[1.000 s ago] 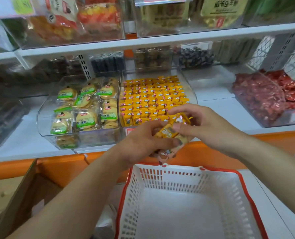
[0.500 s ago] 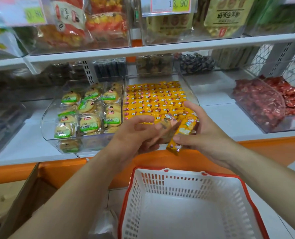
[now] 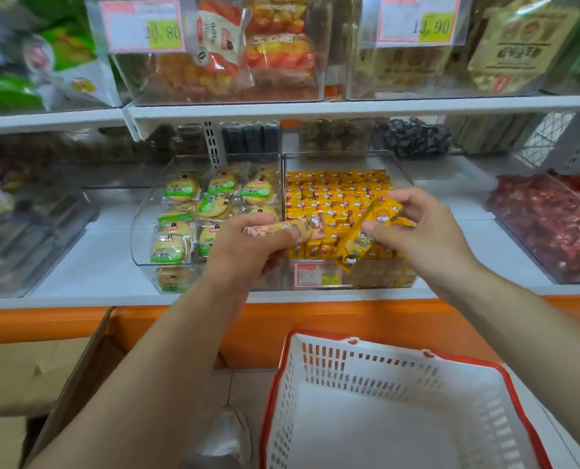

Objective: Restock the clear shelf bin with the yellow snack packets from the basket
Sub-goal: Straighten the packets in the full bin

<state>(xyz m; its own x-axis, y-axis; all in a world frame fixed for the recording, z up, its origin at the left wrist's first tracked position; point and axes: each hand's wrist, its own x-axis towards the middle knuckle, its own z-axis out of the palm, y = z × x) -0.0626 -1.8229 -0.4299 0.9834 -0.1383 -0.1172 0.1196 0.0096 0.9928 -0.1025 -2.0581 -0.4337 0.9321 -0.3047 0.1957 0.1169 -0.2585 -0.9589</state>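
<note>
The clear shelf bin [image 3: 404, 170] on the lower shelf is packed with rows of small yellow snack packets [image 3: 332, 194]. My left hand [image 3: 248, 248] grips one packet [image 3: 302, 228] lying sideways at the bin's front left corner. My right hand [image 3: 424, 231] pinches another yellow packet [image 3: 366, 235], tilted, over the front of the bin. Below, the white basket with a red rim [image 3: 505, 380] shows no packets inside.
A clear bin of green-labelled cakes [image 3: 194, 211] stands just left of the yellow bin. A bin of red sweets [image 3: 549, 225] is at the right. An upper shelf edge [image 3: 315, 111] overhangs. A cardboard box [image 3: 45, 374] sits at lower left.
Both hands have moved apart and up to the bin's front, splitting the bunched packets: one stays in the left hand, one in the right.
</note>
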